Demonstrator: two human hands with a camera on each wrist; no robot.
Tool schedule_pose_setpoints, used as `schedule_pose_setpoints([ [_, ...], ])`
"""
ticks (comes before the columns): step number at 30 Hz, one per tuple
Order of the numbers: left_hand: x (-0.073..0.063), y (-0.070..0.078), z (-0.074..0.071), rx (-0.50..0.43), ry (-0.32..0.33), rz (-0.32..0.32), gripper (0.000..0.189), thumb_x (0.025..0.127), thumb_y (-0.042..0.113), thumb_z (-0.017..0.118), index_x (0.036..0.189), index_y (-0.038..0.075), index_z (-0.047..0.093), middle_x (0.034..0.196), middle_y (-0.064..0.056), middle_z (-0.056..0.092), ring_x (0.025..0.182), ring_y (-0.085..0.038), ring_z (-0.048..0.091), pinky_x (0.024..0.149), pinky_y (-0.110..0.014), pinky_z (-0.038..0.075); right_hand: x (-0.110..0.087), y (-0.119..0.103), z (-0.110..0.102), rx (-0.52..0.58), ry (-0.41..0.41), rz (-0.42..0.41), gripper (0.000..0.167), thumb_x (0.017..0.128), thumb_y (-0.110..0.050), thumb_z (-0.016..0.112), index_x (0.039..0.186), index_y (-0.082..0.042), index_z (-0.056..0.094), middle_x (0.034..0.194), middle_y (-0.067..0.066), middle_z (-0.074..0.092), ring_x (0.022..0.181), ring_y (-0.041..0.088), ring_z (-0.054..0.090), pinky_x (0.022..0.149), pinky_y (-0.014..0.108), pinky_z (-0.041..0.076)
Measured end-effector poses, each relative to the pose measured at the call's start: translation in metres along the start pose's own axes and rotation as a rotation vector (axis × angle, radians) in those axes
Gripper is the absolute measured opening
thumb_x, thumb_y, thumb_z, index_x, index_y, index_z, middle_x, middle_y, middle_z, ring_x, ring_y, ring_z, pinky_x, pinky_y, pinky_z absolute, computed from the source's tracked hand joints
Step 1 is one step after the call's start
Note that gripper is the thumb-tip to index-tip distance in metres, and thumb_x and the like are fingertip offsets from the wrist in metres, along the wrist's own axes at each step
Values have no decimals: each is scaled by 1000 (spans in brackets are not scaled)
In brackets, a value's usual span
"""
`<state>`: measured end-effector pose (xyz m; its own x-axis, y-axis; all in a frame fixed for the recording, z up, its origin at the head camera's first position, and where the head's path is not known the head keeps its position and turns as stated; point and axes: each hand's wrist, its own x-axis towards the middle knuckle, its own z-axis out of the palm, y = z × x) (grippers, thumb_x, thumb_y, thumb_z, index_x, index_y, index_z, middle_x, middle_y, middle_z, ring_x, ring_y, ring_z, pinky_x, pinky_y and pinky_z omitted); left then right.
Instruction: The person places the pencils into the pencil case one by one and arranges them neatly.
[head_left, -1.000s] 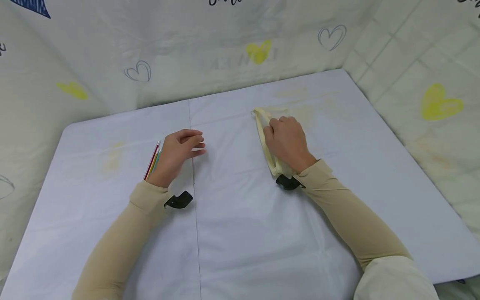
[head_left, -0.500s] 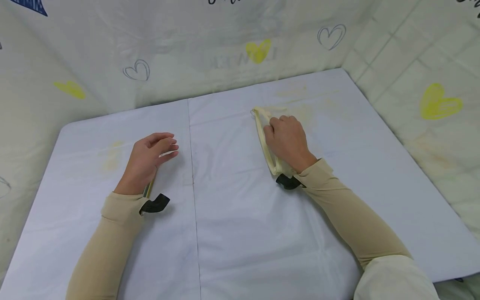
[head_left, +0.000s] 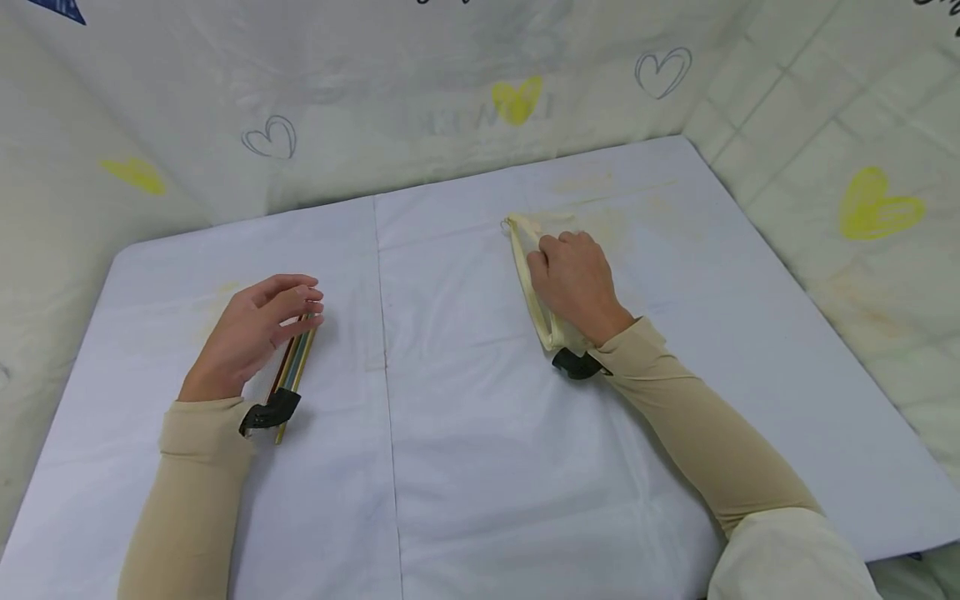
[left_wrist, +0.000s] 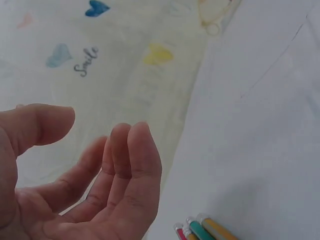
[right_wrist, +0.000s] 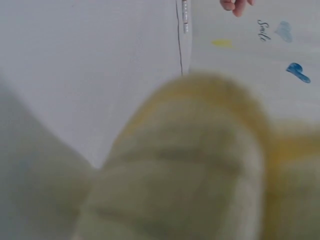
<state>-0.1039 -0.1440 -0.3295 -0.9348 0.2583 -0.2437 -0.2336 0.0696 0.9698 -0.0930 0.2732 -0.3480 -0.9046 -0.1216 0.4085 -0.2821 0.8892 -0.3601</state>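
My left hand (head_left: 251, 333) hovers over the left half of the table, fingers loosely bent and holding nothing. In the left wrist view its thumb stands apart from the fingers. Below it lies a small bundle of pencils (head_left: 300, 367), partly covered by the hand and the wrist camera; their ends are pink-red, teal and yellow-orange. On the right, my right hand (head_left: 576, 283) grips a pale yellow zippered pouch (head_left: 536, 312), its fingers curled at the pouch's opening. Blurred and close, the pouch (right_wrist: 185, 165) fills much of the right wrist view.
A white cloth covers the table (head_left: 465, 433), with a fold line running down it left of centre. Behind and to the right hangs a pale curtain (head_left: 375, 100) with hearts and lettering, right at the table's edges.
My left hand has moved left and slightly toward me, passing over the pencils, which now show on its right side. The right hand and the pouch have stayed in place.
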Motion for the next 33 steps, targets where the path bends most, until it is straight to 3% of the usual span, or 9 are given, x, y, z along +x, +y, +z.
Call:
schedule_pose_setpoints([
  [6, -1, -6, -11, 4, -23, -3, 38, 101, 20, 68, 133, 0, 59, 116, -1, 69, 100, -14, 69, 94, -24, 63, -5, 4, -5, -12, -13, 15, 44, 99, -5, 37, 57, -14, 27, 57, 0, 19, 61, 20, 15, 68, 32, 22],
  [10, 1, -9, -15, 50, -4, -52, 38, 101, 22, 69, 132, 3, 59, 114, 3, 70, 99, -12, 69, 90, -20, 63, -9, 7, -6, -14, -15, 25, 43, 99, -6, 37, 57, -13, 29, 57, 1, 20, 61, 21, 17, 68, 32, 22],
  [17, 1, -12, -24, 79, -4, -109, 50, 101, 32, 68, 136, -1, 52, 109, 2, 71, 97, -9, 73, 85, -22, 64, -10, 12, -11, -34, -21, 37, 44, 100, -8, 38, 57, -12, 32, 56, 2, 24, 58, 23, 24, 68, 30, 27],
  [19, 1, -13, -27, 112, -4, -125, 52, 102, 33, 66, 138, -1, 50, 110, 3, 70, 97, -8, 73, 85, -22, 64, -11, 13, -12, -34, -23, 39, 44, 100, -8, 38, 57, -12, 32, 56, 2, 24, 58, 23, 23, 68, 30, 27],
  [26, 2, -18, -30, 415, 10, -191, 61, 103, 49, 59, 143, 4, 47, 110, 13, 65, 96, 0, 70, 87, -16, 61, -13, 14, -13, -27, -20, 25, 44, 101, -8, 38, 57, -13, 31, 56, 1, 23, 58, 21, 21, 67, 31, 24],
  [33, 2, -21, -31, 501, -13, -197, 60, 103, 45, 62, 144, 4, 49, 111, 13, 67, 95, 0, 72, 87, -16, 60, -14, 14, -13, -36, -9, 16, 45, 101, -8, 38, 57, -13, 31, 56, 2, 24, 58, 22, 22, 66, 30, 23],
])
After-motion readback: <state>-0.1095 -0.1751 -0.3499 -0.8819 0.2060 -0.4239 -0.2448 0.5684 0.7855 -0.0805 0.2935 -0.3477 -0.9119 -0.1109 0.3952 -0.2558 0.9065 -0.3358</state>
